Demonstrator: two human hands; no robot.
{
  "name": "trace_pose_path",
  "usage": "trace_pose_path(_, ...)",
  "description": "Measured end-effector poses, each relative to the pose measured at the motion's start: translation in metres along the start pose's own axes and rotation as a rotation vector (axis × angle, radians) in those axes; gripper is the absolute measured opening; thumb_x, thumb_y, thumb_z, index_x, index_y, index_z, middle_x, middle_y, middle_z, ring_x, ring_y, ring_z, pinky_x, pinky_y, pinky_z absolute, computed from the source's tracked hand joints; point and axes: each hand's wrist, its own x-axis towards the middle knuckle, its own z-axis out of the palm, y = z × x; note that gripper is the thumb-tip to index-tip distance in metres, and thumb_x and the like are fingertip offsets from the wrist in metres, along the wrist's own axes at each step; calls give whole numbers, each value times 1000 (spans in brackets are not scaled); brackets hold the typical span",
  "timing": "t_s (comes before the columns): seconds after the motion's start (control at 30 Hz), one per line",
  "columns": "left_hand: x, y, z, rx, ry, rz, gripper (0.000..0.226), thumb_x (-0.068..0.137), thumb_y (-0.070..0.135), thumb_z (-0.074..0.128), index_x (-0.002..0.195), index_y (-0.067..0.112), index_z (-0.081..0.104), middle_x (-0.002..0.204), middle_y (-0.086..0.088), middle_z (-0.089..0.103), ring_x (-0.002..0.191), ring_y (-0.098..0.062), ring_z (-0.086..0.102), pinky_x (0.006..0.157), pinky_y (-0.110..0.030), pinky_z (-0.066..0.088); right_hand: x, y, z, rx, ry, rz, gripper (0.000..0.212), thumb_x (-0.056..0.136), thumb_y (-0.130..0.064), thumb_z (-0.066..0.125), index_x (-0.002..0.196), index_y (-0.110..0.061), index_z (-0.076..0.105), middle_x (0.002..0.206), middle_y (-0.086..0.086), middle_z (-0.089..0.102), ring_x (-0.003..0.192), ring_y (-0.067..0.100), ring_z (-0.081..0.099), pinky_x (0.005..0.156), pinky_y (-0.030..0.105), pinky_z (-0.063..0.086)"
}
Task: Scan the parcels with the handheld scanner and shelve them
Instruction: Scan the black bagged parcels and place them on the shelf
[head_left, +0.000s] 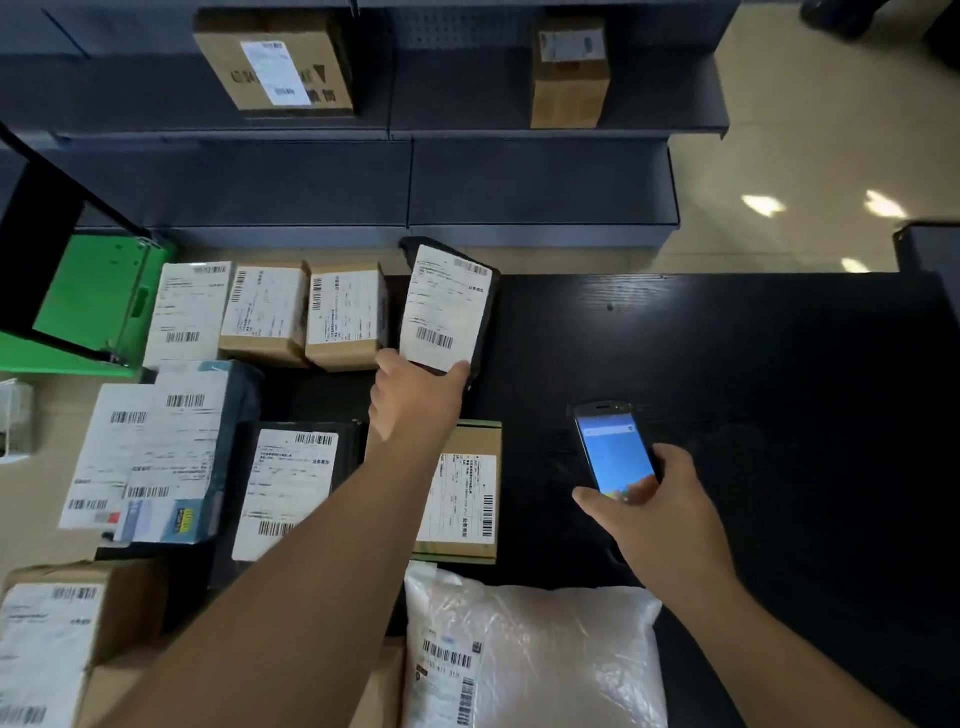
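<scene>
On the black table (727, 364), parcels awaiting processing numbered about ten: three small cartons in a back row, several labelled packets and boxes at the left, a carton with a green edge (460, 499) at centre, and a white poly bag (535, 654) nearest the wearer. Shelved so far, as far as could be seen: two cardboard boxes, one large (275, 62), one narrow (569, 73), on the grey shelving (519, 176) behind; lower tiers showed none. Judged early in the job, most stock unshelved.

Item in hand: black flat parcel (449, 306), label up, its near edge pinched between thumb and fingers of the left hand (415, 395), lifted at the table's back edge. Handheld scanner (615, 449), screen lit blue, was clasped in the right hand (660, 514), fingers wrapped round its lower body, well apart from the parcel; scan apparently pending.

Writing: barcodes and printed shipping labels present on every parcel; text too blurred to read. Dark characters on the large shelved box were likewise illegible.
</scene>
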Motion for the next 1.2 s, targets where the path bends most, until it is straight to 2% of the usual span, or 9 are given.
trace_pose_path(0.2,-3,7,11,-26,-54,201,67,77,45,85,115,26,34,117,1,53,117,-31,58,103,-52,49,-9,5,-7,59,-9,31,77,71,-45,92,132,-29,47,100,-8,65,87,8,67,68,27,52)
trace_pose_path(0.3,-4,12,13,-101,-94,238,72,77,38,88,122,26,34,127,-1,46,108,-31,59,94,-52,56,-14,10,-15,88,15,47,78,72,-45,91,134,-29,47,100,-9,65,86,8,67,68,27,51)
trace_pose_path(0.43,-8,18,11,-158,-157,308,92,79,28,87,150,31,28,148,-1,35,102,-18,54,82,-33,50,-21,17,-23,83,48,67,81,72,-47,91,135,-30,45,101,-9,63,86,9,67,70,31,57)
trace_pose_path(0.53,-17,22,7,-229,-205,303,88,81,24,84,152,34,33,146,1,31,84,-3,50,60,-12,42,-27,22,-27,83,72,80,84,70,-50,92,136,-31,44,103,-9,63,87,10,67,74,38,62)
trace_pose_path(0.73,-40,19,-10,-281,-275,302,81,80,24,85,148,31,39,143,-2,32,91,-3,49,86,-33,51,-48,19,-39,68,98,49,91,70,-51,92,142,-28,42,109,-10,60,93,11,66,77,37,63)
trace_pose_path(0.87,-63,14,-30,-284,-338,341,84,75,33,86,145,42,39,141,1,43,111,-21,59,92,-48,61,-62,13,-54,48,124,15,93,69,-53,92,143,-28,42,113,-8,60,96,11,65,80,36,61)
trace_pose_path(0.93,-73,13,-42,-324,-355,350,83,74,33,86,141,47,39,136,3,55,114,-23,63,90,-47,63,-70,9,-63,40,138,-20,92,68,-54,91,142,-28,42,109,-11,60,92,10,65,79,36,62)
trace_pose_path(1.07,-100,14,-70,-340,-342,399,80,85,25,84,147,39,37,127,5,60,100,-9,64,83,-35,61,-87,3,-87,9,127,-91,96,67,-57,90,144,-28,41,107,-10,60,89,9,66,78,36,62)
trace_pose_path(1.2,-138,24,-99,-305,-325,400,76,83,27,86,142,40,41,120,5,62,102,-20,69,84,-42,65,-106,-8,-119,-24,111,-196,84,71,-52,89,136,-30,42,103,-11,59,86,8,65,76,33,62)
